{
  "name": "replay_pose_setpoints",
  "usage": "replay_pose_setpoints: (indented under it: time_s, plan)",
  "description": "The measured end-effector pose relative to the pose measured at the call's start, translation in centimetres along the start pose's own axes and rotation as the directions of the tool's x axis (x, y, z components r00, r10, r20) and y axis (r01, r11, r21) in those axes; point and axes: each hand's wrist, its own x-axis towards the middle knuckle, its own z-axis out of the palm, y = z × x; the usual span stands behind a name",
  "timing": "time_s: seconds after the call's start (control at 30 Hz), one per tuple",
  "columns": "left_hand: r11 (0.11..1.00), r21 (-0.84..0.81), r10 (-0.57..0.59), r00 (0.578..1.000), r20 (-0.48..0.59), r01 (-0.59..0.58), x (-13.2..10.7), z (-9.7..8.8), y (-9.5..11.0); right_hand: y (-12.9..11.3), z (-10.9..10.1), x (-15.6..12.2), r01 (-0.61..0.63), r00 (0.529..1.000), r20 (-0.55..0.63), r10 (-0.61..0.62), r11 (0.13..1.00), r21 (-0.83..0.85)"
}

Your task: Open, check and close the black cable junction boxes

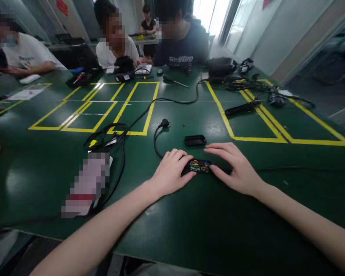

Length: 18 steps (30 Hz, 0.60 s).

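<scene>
A black power adapter point(199, 166) lies on the green table with its circuit board and ring-shaped coils exposed. My left hand point(172, 170) is closed around its left end, thumb on the near side and fingers on the far side. At the right end, my right hand point(237, 168) has its fingers and thumb apart; the thumb tip is at the adapter's edge, and I cannot tell whether it touches. Just beyond sits an empty black cover half point(195, 140). A cord with a black plug point(164, 123) runs toward my left hand, which hides where it ends.
A phone-like slab, blurred out point(87, 186), lies at the left beside a coiled black cable point(122, 132). Farther back are a screwdriver point(175, 81), a black stick-like tool point(241, 109) and yellow tape outlines point(261, 140). Several people sit across the table.
</scene>
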Motion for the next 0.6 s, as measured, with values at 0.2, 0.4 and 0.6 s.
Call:
replay_pose_setpoints:
  time_s: [0.2, 0.4, 0.6]
  plan:
    - [0.999, -0.024, 0.022, 1.000, -0.003, -0.022, 0.0, 0.0, 0.0, 1.9, 1.5, 2.5, -0.151, 0.984, 0.110, 0.141, 0.985, 0.083]
    - [1.000, -0.015, 0.007, 1.000, 0.018, -0.006, 0.0, 0.0, 0.0, 0.9, 0.8, 1.0, -0.224, 0.971, 0.103, 0.214, 0.969, 0.104]
    - [1.000, 0.000, 0.018, 0.999, 0.044, -0.018, -0.1, 0.0, 0.0, 1.6, 1.7, -0.1, -0.282, 0.959, -0.017, 0.282, 0.959, -0.036]
